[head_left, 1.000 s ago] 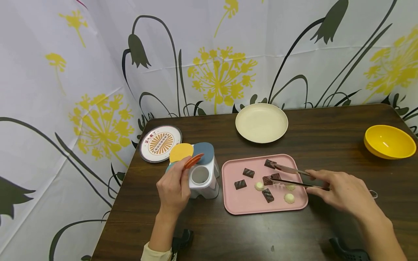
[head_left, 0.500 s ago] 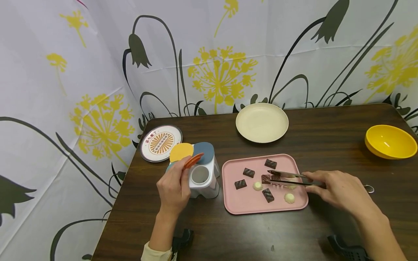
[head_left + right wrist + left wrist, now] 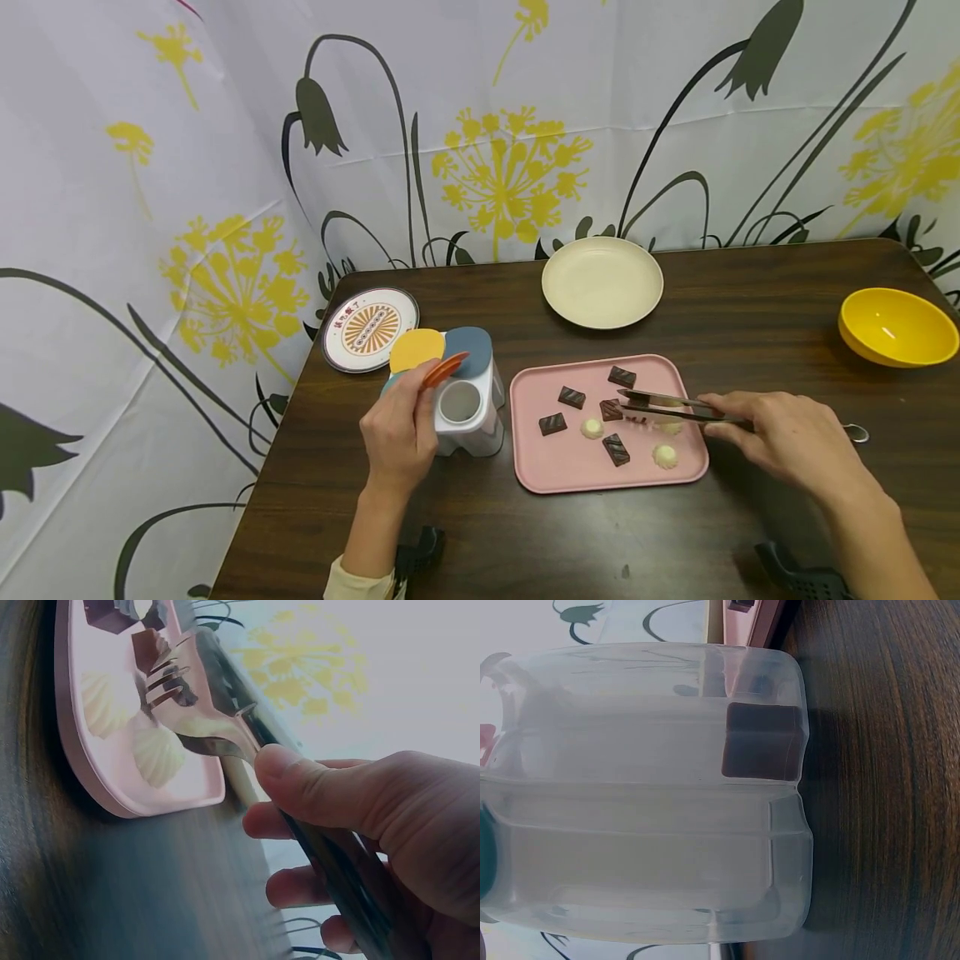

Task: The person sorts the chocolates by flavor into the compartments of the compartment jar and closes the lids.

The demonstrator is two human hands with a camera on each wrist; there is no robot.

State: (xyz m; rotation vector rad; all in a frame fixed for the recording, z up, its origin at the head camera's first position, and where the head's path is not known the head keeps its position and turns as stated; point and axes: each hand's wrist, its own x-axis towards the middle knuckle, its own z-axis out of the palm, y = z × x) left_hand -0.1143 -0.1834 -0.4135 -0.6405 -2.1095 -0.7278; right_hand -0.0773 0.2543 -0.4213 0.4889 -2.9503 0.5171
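My left hand point(image 3: 399, 429) pinches an orange lid point(image 3: 447, 369), tilted up over the round opening of a multi-compartment container point(image 3: 474, 437). Through the container's translucent wall, the left wrist view shows a dark brown block point(image 3: 762, 742) at the bottom of one compartment. My right hand point(image 3: 780, 429) grips metal tongs point(image 3: 678, 400), their arms close together over the pink tray point(image 3: 558, 475). One tong end is fork-shaped, with a dark chocolate point(image 3: 180, 691) between the tips in the right wrist view. Several dark chocolates point(image 3: 552, 424) and white swirled chocolates point(image 3: 664, 456) lie on the tray.
Behind the tray is a cream plate point(image 3: 602, 283), and a patterned plate point(image 3: 370, 330) lies behind the container at left. A yellow bowl point(image 3: 897, 327) stands at the far right. Yellow point(image 3: 417, 350) and blue point(image 3: 468, 350) lids cover other compartments. A floral cloth point(image 3: 480, 75) hangs behind the table.
The tongs' tips have come off the rear dark chocolate and drawn together around a chocolate nearer the tray's middle. My left hand and the lid have stayed still.
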